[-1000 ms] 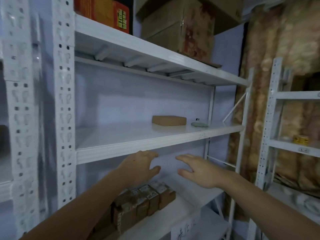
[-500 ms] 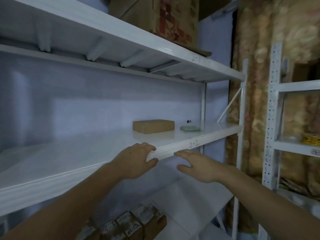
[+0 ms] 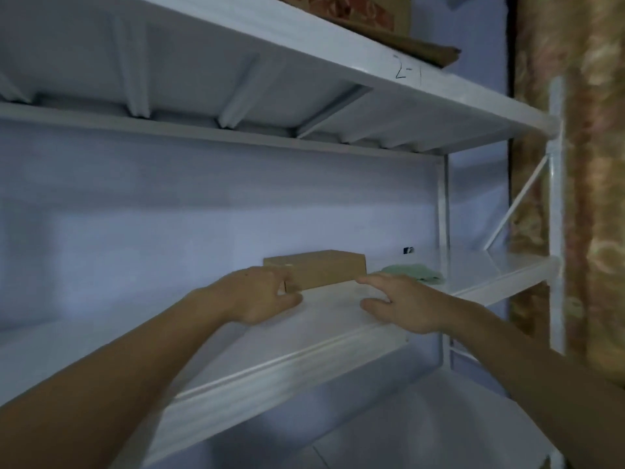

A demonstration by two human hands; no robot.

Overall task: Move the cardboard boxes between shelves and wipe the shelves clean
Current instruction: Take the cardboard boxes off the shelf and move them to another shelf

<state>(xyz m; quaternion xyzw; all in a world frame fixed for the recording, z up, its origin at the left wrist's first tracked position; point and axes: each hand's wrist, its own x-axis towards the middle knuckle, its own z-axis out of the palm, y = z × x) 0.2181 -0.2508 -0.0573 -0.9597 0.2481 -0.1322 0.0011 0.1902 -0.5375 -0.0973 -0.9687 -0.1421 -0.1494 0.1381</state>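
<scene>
Two bare forearms of yours reach up from the lower corners of the frame toward the white middle shelf (image 3: 236, 377) that runs across the centre. Your left hand (image 3: 257, 296) sits left of centre, its fingers reaching the left end of the flat cardboard box (image 3: 324, 270) and its thumb stretched along the shelf below the box front; whether it has actually closed on the box you cannot tell, since that end is covered by the fingers. The box lies flat on the shelf, near the back wall, in the middle of the frame. Just right of it, your right hand (image 3: 402, 304) hovers with fingers spread and relaxed, its fingertips close to the box's right front corner, holding nothing. Behind that hand a pale green cloth (image 3: 419, 273) lies on the same shelf, right of the box. Above, in the upper right, the top shelf (image 3: 389, 76) bears the handwritten mark "2-1" and carries a larger cardboard box (image 3: 368, 15).
</scene>
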